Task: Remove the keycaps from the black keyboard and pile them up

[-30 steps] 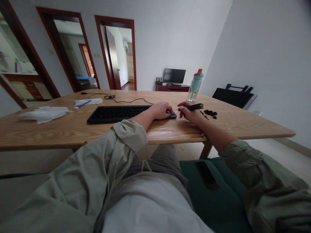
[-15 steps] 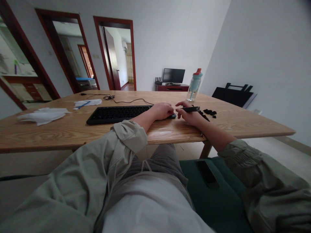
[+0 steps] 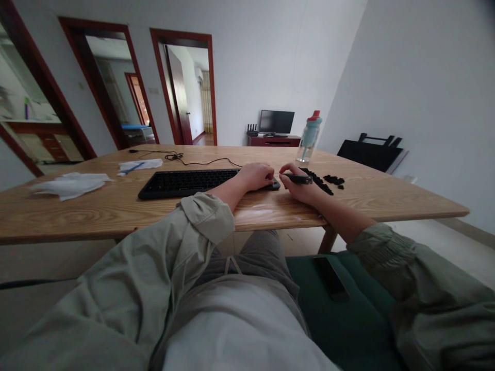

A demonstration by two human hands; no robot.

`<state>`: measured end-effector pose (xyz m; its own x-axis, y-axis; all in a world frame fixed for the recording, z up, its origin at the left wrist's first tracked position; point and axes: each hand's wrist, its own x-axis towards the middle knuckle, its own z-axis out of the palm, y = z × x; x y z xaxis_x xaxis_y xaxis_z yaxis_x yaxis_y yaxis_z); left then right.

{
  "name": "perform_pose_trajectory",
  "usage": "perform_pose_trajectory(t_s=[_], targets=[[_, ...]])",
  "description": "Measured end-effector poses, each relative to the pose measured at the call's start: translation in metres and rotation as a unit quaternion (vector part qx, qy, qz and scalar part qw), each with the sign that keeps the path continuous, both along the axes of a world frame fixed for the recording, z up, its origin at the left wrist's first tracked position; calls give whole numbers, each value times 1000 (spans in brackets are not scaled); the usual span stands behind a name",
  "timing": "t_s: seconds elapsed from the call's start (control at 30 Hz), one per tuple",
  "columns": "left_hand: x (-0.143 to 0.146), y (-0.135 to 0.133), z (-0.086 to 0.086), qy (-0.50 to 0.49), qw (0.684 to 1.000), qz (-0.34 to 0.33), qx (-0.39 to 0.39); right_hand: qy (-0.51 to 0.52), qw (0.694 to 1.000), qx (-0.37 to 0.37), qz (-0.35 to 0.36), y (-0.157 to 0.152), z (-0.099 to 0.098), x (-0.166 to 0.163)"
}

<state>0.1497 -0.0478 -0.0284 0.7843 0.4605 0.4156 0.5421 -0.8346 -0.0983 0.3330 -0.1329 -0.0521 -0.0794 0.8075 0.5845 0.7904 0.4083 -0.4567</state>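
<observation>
My left hand [image 3: 256, 176] lies over the right end of the black keyboard [image 3: 185, 181], its fingers curled down near the keyboard's edge. Whatever sits between those fingertips is hidden. Just right of the keyboard, my right hand [image 3: 299, 188] is closed around a slim black pen-like tool [image 3: 299, 179]; its exact kind is not clear. The two hands are close together but apart. Beyond and beside my right wrist lie many small black pieces that look like keycaps [image 3: 320, 181], with a smaller cluster of them [image 3: 333, 179] farther right.
A clear water bottle [image 3: 308, 136] with a red lid stands behind my right hand. Crumpled white tissue [image 3: 73, 185] and a blue stick [image 3: 133, 169] on another tissue lie at the left. The cable [image 3: 176, 156] runs behind the keyboard. A phone [image 3: 330, 278] rests on the green seat.
The fingers of my right hand have drawn in, and the pen-like tool has shifted slightly down and left. My left hand and the keyboard stay nearly in place.
</observation>
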Motion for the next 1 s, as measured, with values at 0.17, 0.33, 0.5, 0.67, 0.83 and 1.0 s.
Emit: perform_pose_trajectory(t_s=[0.17,0.33,0.5,0.67,0.83,1.0], targets=[[-2,6,-3,-24,999,-19,-34,-18,1000,20,-11,6,-2,3],[1,0,1,13,998,-53,3,-29,999,21,-14,3,-2,3],[6,-9,6,34,996,-64,60,-31,999,9,16,-3,-2,1],[9,-8,5,48,995,-47,70,-46,999,-10,4,-6,-1,0],[-5,-1,10,60,995,-56,49,-75,997,-21,0,-7,1,0],[-22,18,9,17,999,45,-1,-86,995,-54,-3,-9,2,-1]])
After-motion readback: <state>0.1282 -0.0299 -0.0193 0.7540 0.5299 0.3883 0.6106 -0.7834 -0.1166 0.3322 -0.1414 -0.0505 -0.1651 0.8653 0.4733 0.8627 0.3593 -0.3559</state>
